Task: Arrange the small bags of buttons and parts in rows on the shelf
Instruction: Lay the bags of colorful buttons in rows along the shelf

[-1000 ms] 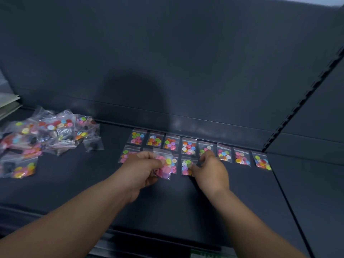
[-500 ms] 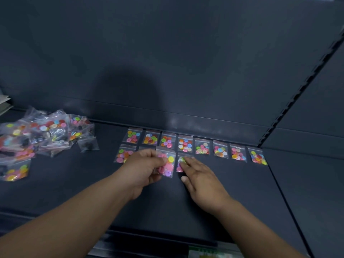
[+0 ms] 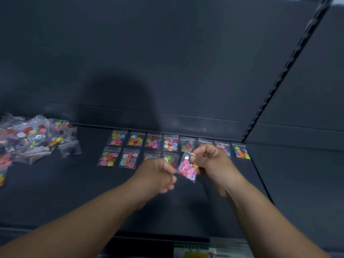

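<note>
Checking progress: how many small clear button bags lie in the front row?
4 small clear bags of coloured buttons: leftmost, second, third and fourth partly behind the left hand. Others may be hidden.

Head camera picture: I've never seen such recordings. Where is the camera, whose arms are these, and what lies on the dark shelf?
No machine here: a person wears the camera on their head, and it looks forward and down. Their left hand and right hand both pinch one small clear plastic bag of pink buttons above the dark grey shelf. Bags of coloured buttons lie flat in a back row and a shorter front row. A loose pile of more bags sits at the left.
</note>
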Demonstrator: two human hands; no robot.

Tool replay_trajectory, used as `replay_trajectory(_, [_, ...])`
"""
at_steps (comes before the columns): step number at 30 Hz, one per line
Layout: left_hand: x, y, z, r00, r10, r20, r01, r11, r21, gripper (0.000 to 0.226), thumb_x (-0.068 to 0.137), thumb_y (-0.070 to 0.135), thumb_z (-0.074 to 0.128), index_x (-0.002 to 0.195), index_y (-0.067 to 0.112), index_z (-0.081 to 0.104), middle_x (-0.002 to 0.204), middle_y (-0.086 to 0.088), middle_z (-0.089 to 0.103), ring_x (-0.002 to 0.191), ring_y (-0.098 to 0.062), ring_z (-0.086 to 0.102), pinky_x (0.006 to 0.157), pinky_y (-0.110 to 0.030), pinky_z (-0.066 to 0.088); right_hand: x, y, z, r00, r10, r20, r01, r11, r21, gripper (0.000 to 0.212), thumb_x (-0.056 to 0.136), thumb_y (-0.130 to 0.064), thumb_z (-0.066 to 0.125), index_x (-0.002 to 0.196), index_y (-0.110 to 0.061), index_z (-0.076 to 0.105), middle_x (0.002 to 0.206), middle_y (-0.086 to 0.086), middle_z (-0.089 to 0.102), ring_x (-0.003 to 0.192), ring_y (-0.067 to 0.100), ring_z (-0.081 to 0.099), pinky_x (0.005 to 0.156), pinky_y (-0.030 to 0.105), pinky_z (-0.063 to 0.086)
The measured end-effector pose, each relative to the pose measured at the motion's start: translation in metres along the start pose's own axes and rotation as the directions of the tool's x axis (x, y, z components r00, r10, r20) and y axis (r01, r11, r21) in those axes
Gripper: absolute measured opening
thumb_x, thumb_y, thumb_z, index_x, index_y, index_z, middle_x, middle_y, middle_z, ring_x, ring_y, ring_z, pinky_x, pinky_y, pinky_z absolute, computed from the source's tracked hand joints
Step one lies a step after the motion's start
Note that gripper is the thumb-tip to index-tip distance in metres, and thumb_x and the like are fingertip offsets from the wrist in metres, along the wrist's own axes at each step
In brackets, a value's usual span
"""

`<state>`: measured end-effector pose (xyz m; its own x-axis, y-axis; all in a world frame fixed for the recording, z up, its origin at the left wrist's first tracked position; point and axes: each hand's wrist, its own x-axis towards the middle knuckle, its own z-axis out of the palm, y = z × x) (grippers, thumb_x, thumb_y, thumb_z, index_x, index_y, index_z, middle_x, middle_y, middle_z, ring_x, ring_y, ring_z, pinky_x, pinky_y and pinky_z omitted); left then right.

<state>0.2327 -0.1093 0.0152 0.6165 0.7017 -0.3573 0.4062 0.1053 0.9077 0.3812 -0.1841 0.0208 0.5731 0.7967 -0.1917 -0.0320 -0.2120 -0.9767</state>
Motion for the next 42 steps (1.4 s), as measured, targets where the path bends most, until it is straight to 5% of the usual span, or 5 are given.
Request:
replay_trajectory(5, [0.006, -0.008, 0.007, 0.966, 0.251, -0.067, -0.195, 0.873, 0.447, 0.014, 0.088, 0.015, 0.059, 0.078, 0.025, 0.058, 0.082, 0.011, 0.06, 0.075, -0.004, 0.056, 0.064, -0.016, 0.041, 0.018, 0.014, -0.025, 0.997, -0.036, -0.069, 0.014, 0.956, -0.292, 0.015, 0.085, -0.004, 0.064, 0.096, -0.014, 0.06, 0.092, 0.002, 0.064, 0.08, 0.012, 0.062, 0.066, 0.014, 0.045])
replay_trajectory(9, [0.009, -0.01, 0.008, 0.862, 0.501, 0.082, -0.356, 0.483, 0.8, 0.022, 0.094, 0.022, 0.047, 0.115, 0.02, 0.055, 0.119, 0.005, 0.05, 0.111, -0.012, 0.045, 0.095, -0.023, 0.035, 0.003, 0.034, -0.028, 0.96, -0.279, -0.031, 0.152, 0.609, -0.778, 0.038, 0.092, -0.014, 0.051, 0.129, -0.02, 0.053, 0.134, -0.001, 0.051, 0.121, 0.017, 0.049, 0.09, 0.013, 0.03])
replay_trajectory(13, [0.016, -0.019, 0.009, 0.906, 0.356, 0.231, -0.34, 0.283, 0.897, 0.056, 0.1, 0.033, 0.032, 0.15, 0.017, 0.014, 0.16, -0.001, 0.004, 0.146, -0.018, -0.002, 0.116, -0.033, -0.003, -0.017, 0.05, -0.019, 0.914, -0.286, 0.289, 0.381, 0.356, -0.853, 0.048, 0.098, -0.031, 0.039, 0.145, -0.019, 0.032, 0.155, -0.001, 0.025, 0.143, 0.015, 0.02, 0.107, 0.012, 0.007])
replay_trajectory(33, [0.026, -0.029, 0.001, 0.866, 0.392, 0.309, -0.429, 0.267, 0.863, 0.059, 0.098, 0.034, 0.037, 0.151, 0.019, 0.014, 0.159, -0.001, 0.009, 0.145, -0.016, 0.005, 0.115, -0.031, 0.0, 0.007, 0.051, -0.019, 0.85, -0.19, 0.491, 0.524, 0.211, -0.825, 0.062, 0.092, -0.049, 0.025, 0.149, -0.023, 0.019, 0.158, -0.007, 0.006, 0.145, 0.009, 0.0, 0.113, 0.021, -0.006])
replay_trajectory(42, [0.01, -0.029, -0.059, 0.851, 0.517, 0.093, -0.284, 0.305, 0.909, 0.062, 0.092, 0.043, 0.041, 0.146, 0.016, 0.031, 0.154, -0.007, 0.028, 0.142, -0.025, 0.024, 0.113, -0.041, 0.019, 0.009, 0.012, 0.047, 0.805, -0.33, 0.493, 0.578, 0.254, -0.775, 0.072, 0.083, -0.056, 0.015, 0.142, -0.021, 0.038, 0.153, -0.001, 0.028, 0.142, 0.016, 0.022, 0.112, 0.02, 0.003])
